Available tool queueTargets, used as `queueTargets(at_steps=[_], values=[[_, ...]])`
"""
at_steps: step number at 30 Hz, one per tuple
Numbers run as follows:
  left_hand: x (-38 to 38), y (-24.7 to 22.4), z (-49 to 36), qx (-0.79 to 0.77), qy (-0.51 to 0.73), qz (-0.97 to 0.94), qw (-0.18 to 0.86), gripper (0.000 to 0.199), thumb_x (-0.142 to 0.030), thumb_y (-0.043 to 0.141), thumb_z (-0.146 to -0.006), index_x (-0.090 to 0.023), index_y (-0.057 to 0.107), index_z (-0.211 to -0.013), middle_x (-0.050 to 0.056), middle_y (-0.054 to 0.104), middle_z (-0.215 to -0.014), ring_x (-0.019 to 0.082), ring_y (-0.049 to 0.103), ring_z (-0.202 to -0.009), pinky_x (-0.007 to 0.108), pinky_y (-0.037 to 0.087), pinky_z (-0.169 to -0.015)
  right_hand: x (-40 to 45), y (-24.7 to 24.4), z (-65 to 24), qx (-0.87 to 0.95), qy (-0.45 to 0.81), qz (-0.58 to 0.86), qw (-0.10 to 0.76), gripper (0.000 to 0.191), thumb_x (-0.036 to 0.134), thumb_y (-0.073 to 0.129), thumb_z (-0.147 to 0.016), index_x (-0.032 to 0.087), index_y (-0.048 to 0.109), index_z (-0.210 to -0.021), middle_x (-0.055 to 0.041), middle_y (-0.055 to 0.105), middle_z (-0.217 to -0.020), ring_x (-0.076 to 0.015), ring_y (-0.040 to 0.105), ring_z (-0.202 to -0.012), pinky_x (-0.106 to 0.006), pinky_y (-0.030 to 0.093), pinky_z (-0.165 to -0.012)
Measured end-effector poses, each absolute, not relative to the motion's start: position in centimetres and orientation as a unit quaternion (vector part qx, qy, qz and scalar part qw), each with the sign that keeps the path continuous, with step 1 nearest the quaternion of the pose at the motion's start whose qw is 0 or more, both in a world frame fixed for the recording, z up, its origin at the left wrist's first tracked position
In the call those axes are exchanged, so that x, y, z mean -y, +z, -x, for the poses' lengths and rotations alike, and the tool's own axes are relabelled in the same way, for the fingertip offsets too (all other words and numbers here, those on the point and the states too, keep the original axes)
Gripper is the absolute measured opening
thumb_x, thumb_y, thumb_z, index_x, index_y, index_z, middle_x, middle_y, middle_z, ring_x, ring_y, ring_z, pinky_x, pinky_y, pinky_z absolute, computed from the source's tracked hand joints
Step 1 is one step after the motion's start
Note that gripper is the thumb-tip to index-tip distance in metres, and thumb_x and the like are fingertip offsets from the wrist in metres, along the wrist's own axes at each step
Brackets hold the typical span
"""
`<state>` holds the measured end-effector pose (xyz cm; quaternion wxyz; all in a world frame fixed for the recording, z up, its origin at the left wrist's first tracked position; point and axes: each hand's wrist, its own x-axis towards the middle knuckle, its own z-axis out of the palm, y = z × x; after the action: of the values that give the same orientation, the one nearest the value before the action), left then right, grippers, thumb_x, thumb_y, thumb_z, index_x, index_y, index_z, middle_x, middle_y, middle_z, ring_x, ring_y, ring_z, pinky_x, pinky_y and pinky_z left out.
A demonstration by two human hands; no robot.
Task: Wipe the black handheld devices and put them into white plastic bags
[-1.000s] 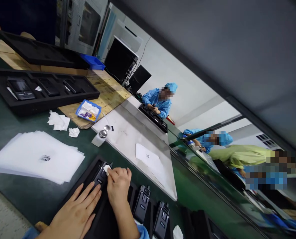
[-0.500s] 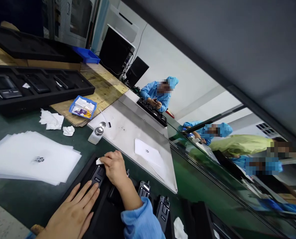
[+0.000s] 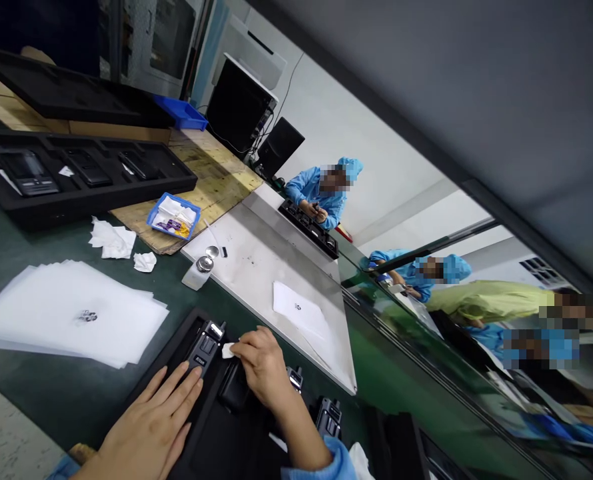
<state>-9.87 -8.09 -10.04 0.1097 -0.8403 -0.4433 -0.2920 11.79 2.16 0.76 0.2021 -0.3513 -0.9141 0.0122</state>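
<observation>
A black handheld device [image 3: 208,345] with a label lies in the black foam tray [image 3: 196,450] at the bottom middle. My left hand [image 3: 149,423] rests flat with fingers spread, its fingertips on the device's lower part. Between the thumb and fingers of my right hand [image 3: 262,360] is a small white wipe [image 3: 228,351], held just right of the device, above a dark item [image 3: 234,385] in the tray. Farther right sit two more devices, one [image 3: 295,379] partly hidden by my right forearm, the other [image 3: 328,419] near the tray's right end.
Left: stacked white sheets [image 3: 66,317], crumpled tissues [image 3: 112,240] and another foam tray [image 3: 76,203] with devices. Beyond my hands: a pump bottle [image 3: 197,272], a blue box [image 3: 174,217] and a white board [image 3: 256,267]. Several people in blue or yellow clothing are in the background.
My right hand has moved right and slightly down with the wipe, away from the device's top, which now shows. My left hand stays on the device.
</observation>
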Motion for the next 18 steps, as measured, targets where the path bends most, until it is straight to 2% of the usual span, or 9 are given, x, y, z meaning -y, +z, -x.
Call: queueTargets(at_steps=[4, 7, 12, 18], values=[[8.4, -10.4, 10.2, 0.424, -0.306, 0.844, 0.119, 0.049, -0.028, 0.056, -0.089, -0.017, 0.056, -0.137, 0.004, 0.05, -0.148, 0.027, 0.038, -0.14, 0.038, 0.03, -0.114, -0.1, -0.8, -8.7, 0.899, -0.012, 0.35, 0.262, 0.022, 0.014, 0.052, -0.094, 0.026, 0.07, -0.099, -0.0008, 0.066, -0.087, -0.016, 0.055, -0.081, -0.041, 0.035, -0.092], [8.6, -10.5, 10.4, 0.418, -0.309, 0.847, 0.112, 0.046, -0.025, 0.057, -0.089, -0.016, 0.059, -0.133, 0.005, 0.056, -0.142, 0.027, 0.042, -0.137, 0.039, 0.034, -0.112, 0.3, -2.6, -6.8, 0.898, -0.039, 0.351, 0.262, 0.021, 0.014, 0.053, -0.091, 0.025, 0.069, -0.099, -0.0007, 0.066, -0.087, -0.0169, 0.054, -0.081, -0.042, 0.033, -0.093], [8.8, -10.3, 9.9, 0.425, -0.329, 0.839, 0.083, 0.042, -0.02, 0.054, -0.09, -0.016, 0.059, -0.132, 0.006, 0.057, -0.14, 0.026, 0.045, -0.136, 0.04, 0.04, -0.109, 1.0, -3.8, -7.5, 0.896, -0.021, 0.36, 0.259, 0.023, 0.013, 0.051, -0.092, 0.025, 0.069, -0.101, -0.0003, 0.067, -0.088, -0.0157, 0.054, -0.08, -0.041, 0.032, -0.093], [8.8, -10.2, 10.7, 0.408, -0.352, 0.839, 0.079, 0.039, -0.017, 0.054, -0.089, -0.015, 0.061, -0.128, 0.007, 0.06, -0.137, 0.027, 0.046, -0.135, 0.041, 0.041, -0.108, 3.1, -2.3, -10.6, 0.894, 0.012, 0.374, 0.247, 0.025, 0.012, 0.056, -0.09, 0.03, 0.072, -0.099, 0.001, 0.067, -0.085, -0.0163, 0.055, -0.079, -0.042, 0.034, -0.092]])
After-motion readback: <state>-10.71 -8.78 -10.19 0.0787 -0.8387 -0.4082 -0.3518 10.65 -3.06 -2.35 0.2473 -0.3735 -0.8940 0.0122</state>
